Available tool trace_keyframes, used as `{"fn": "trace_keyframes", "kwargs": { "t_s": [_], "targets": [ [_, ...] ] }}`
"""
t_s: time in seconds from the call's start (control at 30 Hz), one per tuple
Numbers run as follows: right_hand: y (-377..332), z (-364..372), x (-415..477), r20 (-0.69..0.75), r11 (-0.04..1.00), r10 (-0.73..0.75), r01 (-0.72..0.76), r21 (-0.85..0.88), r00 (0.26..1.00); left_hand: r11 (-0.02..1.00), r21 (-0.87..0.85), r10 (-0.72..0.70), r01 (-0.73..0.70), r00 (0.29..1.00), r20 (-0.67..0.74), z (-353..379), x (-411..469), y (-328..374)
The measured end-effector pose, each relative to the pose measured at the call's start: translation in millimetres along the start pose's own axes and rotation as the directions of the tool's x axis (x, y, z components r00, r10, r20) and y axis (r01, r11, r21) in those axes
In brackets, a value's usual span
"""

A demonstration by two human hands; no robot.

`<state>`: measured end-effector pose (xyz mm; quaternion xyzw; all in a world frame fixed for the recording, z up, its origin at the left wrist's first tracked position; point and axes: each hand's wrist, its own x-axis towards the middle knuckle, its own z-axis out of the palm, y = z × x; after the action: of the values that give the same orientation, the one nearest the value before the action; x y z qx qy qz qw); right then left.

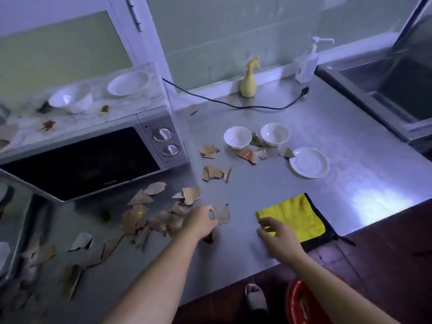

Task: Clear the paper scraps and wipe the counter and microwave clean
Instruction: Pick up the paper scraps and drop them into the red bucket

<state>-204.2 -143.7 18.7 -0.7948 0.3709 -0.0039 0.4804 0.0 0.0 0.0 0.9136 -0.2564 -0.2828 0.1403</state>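
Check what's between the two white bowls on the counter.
Head view: a brown paper scrap lies in the gap between the left bowl and the right bowl.

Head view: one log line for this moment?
left hand pinches paper scrap | right hand over yellow cloth edge | loose scraps litter counter

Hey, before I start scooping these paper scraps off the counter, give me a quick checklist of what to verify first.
1. Somewhere to drop scraps: ok, a red bucket stands on the floor below the counter edge.
2. Left hand holding a scrap: cannot tell, its fingers curl at the edge of one scrap.
3. Right hand free: ok, open over the yellow cloth corner.
4. Plate clear of scraps: not ok, one lies right beside its rim.
5. Microwave top ready for wiping: not ok, dishes and brown stains sit on it.
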Motion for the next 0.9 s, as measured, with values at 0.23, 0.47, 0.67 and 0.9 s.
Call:
{"fn": "trace_keyframes", "kwargs": {
  "t_s": [0.23,0.47,0.67,0.9],
  "targets": [
    [12,-19,26,0.064,0.979,0.116,-0.125,0.159,0.991,0.983,0.171,-0.06,0.06,0.998,-0.004,6,29,27],
    [11,-22,24,0.064,0.97,0.169,-0.177,0.169,0.984,0.959,0.281,-0.024,0.029,0.999,-0.022,15,38,30],
    [-7,-14,8,-0.049,0.947,0.239,-0.222,0.23,0.97,0.99,0.141,0.022,-0.018,0.999,-0.027,15,37,24],
    [-26,2,5,-0.061,0.928,0.262,-0.234,0.29,0.963,0.903,-0.428,0.028,-0.03,1.0,-0.012,11,32,6]
  ]
}}
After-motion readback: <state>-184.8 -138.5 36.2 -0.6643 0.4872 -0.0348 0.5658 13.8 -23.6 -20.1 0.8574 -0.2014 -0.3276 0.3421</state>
